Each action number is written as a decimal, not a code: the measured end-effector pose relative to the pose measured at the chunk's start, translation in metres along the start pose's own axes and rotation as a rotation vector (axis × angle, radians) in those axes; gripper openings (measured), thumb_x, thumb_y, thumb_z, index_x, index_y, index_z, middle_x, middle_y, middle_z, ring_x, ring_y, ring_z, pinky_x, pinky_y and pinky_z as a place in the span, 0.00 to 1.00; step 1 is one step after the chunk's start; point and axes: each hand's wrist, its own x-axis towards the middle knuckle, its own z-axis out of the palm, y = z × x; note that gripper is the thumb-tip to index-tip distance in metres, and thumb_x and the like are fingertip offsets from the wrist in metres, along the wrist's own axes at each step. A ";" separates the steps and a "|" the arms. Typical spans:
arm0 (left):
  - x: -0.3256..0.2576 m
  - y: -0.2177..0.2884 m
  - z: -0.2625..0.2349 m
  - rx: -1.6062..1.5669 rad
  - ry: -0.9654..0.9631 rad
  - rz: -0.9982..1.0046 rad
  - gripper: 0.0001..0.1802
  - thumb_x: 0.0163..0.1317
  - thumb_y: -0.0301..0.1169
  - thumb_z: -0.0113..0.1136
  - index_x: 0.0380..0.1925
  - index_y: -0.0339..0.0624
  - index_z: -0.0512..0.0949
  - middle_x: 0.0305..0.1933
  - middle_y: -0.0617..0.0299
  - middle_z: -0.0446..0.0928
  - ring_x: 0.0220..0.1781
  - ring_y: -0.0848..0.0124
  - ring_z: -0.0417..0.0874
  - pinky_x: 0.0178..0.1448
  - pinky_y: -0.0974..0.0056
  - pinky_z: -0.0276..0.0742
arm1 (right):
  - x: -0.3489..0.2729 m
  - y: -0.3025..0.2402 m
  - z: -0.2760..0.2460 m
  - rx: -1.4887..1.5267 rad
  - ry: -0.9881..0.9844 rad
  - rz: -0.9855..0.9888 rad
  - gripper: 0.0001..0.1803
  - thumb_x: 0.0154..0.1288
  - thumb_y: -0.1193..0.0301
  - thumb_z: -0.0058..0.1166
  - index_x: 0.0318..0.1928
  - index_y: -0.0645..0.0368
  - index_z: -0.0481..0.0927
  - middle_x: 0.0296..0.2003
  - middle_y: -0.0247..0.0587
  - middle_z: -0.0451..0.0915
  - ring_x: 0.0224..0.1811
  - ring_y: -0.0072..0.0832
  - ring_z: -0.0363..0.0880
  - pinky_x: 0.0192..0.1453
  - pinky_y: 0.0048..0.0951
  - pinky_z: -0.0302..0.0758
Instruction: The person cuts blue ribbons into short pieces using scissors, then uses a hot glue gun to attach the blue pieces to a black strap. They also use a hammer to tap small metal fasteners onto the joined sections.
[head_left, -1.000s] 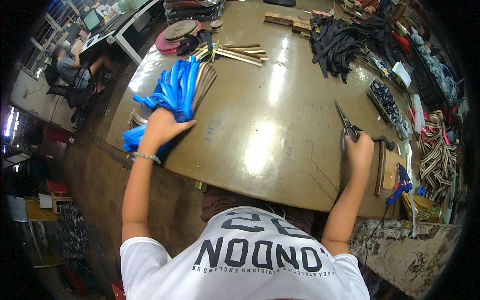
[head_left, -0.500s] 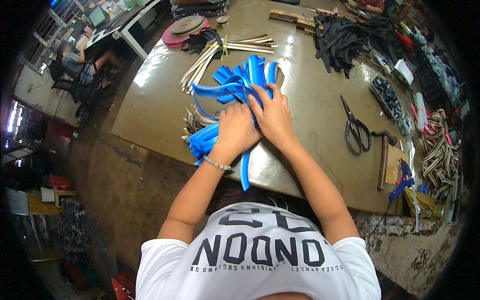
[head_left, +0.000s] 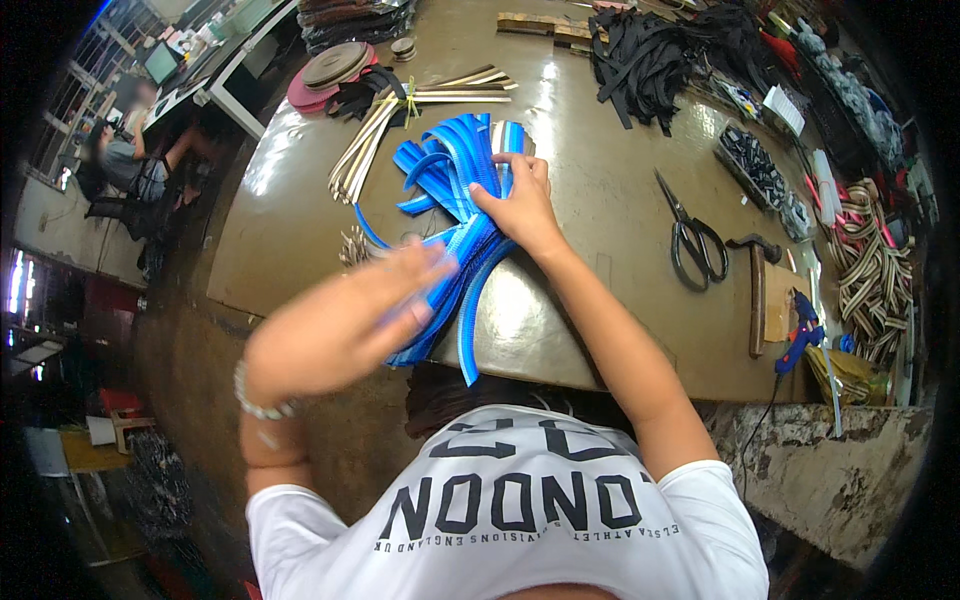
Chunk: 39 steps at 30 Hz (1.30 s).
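Note:
A bundle of blue webbing straps [head_left: 470,165] lies at the near edge of the table, cinched in the middle with its ends fanned out. My right hand [head_left: 522,205] grips the bundle near the cinch, thumb on top and fingers over the far right side. One strap end [head_left: 467,345] hangs toward the table's edge. My left hand [head_left: 350,310] is at the bundle's lower left, smeared by motion; whether its fingers hold a strap cannot be made out. A cream-and-brown strip bundle [head_left: 355,245] is partly hidden behind it.
A tied bundle of striped strips [head_left: 375,135] and webbing rolls [head_left: 335,68] lie at the far left. Black straps [head_left: 640,65] are piled at the back. Scissors [head_left: 692,235], a hammer [head_left: 757,300] and a blue glue gun [head_left: 802,335] lie right. A person [head_left: 125,160] sits at left.
My left hand has come off the middle of the bundle, moving left and toward me. My right hand stays on the straps. The view has shifted slightly.

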 end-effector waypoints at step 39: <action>0.299 -0.211 0.028 0.163 0.113 -0.343 0.37 0.47 0.57 0.68 0.54 0.46 0.77 0.50 0.49 0.83 0.50 0.55 0.83 0.56 0.54 0.76 | -0.169 0.044 -0.203 -0.138 0.077 -0.112 0.10 0.56 0.72 0.64 0.37 0.62 0.80 0.40 0.46 0.79 0.46 0.42 0.75 0.53 0.37 0.72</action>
